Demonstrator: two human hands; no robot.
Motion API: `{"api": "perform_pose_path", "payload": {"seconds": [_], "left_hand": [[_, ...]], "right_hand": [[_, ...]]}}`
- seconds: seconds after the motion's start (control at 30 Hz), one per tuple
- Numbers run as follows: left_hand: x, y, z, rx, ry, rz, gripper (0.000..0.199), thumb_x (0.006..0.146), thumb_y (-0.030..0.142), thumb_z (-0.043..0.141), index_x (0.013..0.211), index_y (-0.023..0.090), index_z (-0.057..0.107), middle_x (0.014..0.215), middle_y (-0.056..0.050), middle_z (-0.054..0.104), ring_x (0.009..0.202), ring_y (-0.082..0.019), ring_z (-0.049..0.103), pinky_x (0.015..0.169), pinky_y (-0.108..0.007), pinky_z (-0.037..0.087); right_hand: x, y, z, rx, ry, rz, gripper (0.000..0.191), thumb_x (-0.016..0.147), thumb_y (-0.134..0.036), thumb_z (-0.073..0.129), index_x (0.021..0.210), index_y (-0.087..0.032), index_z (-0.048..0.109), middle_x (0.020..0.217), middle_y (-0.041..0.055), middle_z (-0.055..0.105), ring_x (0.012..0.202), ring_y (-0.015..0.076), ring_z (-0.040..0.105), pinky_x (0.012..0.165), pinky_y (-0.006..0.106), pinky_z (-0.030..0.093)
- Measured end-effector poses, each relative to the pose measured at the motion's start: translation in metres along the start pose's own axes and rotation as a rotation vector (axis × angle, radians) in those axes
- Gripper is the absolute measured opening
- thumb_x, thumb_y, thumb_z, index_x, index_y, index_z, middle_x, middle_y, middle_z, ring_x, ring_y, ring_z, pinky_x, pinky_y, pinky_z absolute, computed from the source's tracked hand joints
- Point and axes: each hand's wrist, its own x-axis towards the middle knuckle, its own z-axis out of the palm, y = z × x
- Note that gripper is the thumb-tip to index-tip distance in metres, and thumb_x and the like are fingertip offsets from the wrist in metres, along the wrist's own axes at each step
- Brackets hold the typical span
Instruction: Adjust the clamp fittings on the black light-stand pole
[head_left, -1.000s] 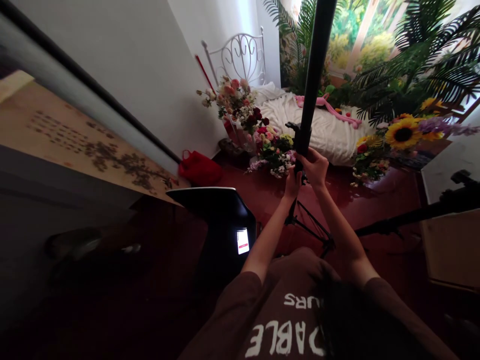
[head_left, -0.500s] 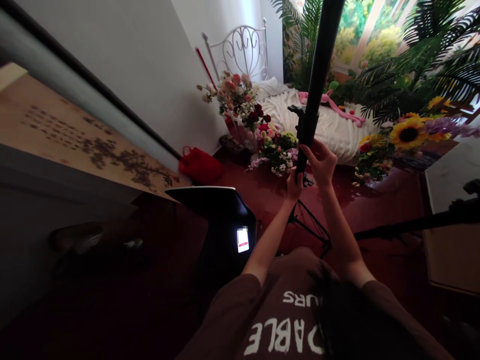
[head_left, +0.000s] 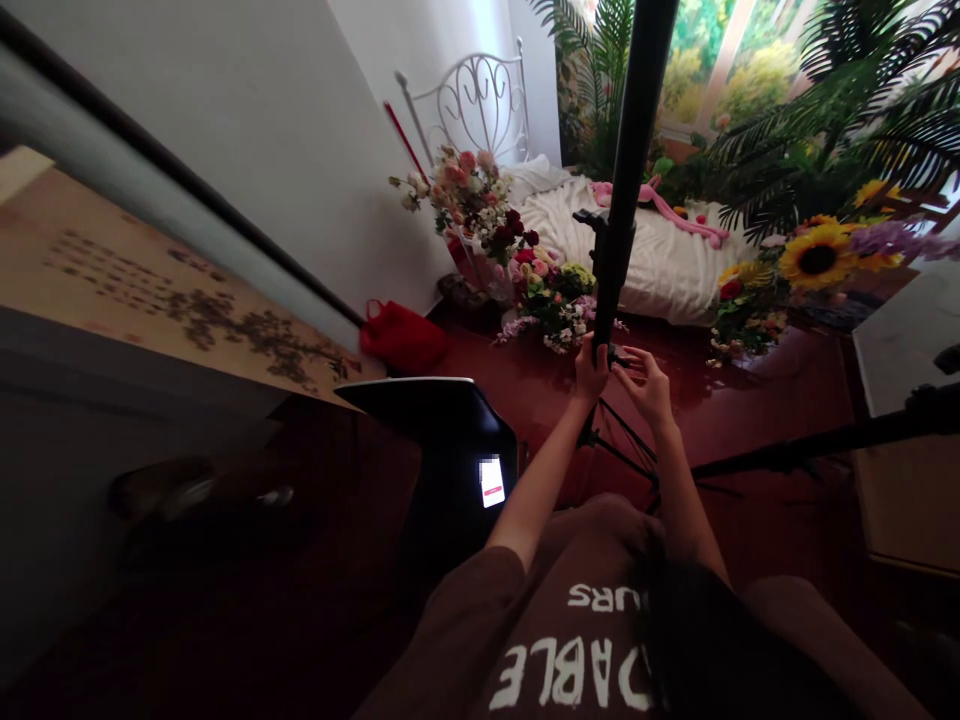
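Note:
A tall black light-stand pole (head_left: 621,170) rises through the middle of the view, with a black bracket (head_left: 603,226) clamped partway up. My left hand (head_left: 591,371) is closed around the pole's lower end, just above the tripod legs (head_left: 621,450). My right hand (head_left: 648,386) hangs beside it, to the right of the pole, with fingers apart and curled. It holds nothing and sits close to a small dark collar (head_left: 619,355) on the stand. The stand's feet are hidden by my arms and the dim light.
Ahead lie a bed (head_left: 645,270) with white bedding, bouquets (head_left: 544,295) on the red floor (head_left: 720,400), a sunflower arrangement (head_left: 817,257) and palm fronds. A black object with a small lit screen (head_left: 491,481) stands to the left, and another black stand pole (head_left: 825,445) crosses at right.
My right hand has let go of the pole and moved down and to the right. My left hand has slid lower on the pole, and the view has shifted slightly.

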Motion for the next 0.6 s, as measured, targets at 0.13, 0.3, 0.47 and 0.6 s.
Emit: {"api": "perform_pose_path", "payload": {"seconds": [0.13,0.3,0.47,0.6], "left_hand": [[0.0,0.001,0.0,-0.009,0.017,0.054,0.052,0.094,0.065,0.038,0.108,0.02,0.061,0.083,-0.007,0.066,0.07,-0.017,0.059,0.071,-0.03,0.049],[0.0,0.003,-0.001,-0.004,0.02,0.078,0.056,0.093,0.068,0.035,0.108,0.02,0.06,0.088,-0.008,0.066,0.075,-0.017,0.061,0.074,-0.03,0.049],[0.0,0.002,-0.002,0.006,0.01,0.061,0.061,0.092,0.071,0.033,0.108,0.019,0.06,0.085,-0.008,0.065,0.073,-0.017,0.06,0.072,-0.029,0.049],[0.0,0.001,-0.002,0.001,0.005,0.052,0.059,0.091,0.071,0.034,0.107,0.021,0.059,0.084,-0.006,0.064,0.073,-0.017,0.059,0.072,-0.029,0.048]], "right_hand": [[0.002,0.007,0.008,0.029,0.091,0.101,0.051,0.084,-0.055,0.064,0.12,-0.019,0.061,0.092,0.0075,0.074,0.083,0.0202,0.073,0.077,0.036,0.06],[0.011,0.015,0.025,0.239,0.223,0.314,0.048,0.082,-0.055,0.061,0.114,-0.019,0.056,0.079,0.0029,0.071,0.058,0.015,0.067,0.054,0.027,0.055],[0.02,0.014,0.028,0.561,0.197,0.588,0.02,0.08,-0.039,0.062,0.089,-0.022,0.057,0.066,-0.0012,0.065,0.054,0.0113,0.065,0.049,0.02,0.05],[0.003,0.008,0.019,0.519,0.119,0.476,0.034,0.081,-0.047,0.064,0.103,-0.022,0.062,0.075,0.0016,0.072,0.062,0.0135,0.069,0.058,0.024,0.056]]}}
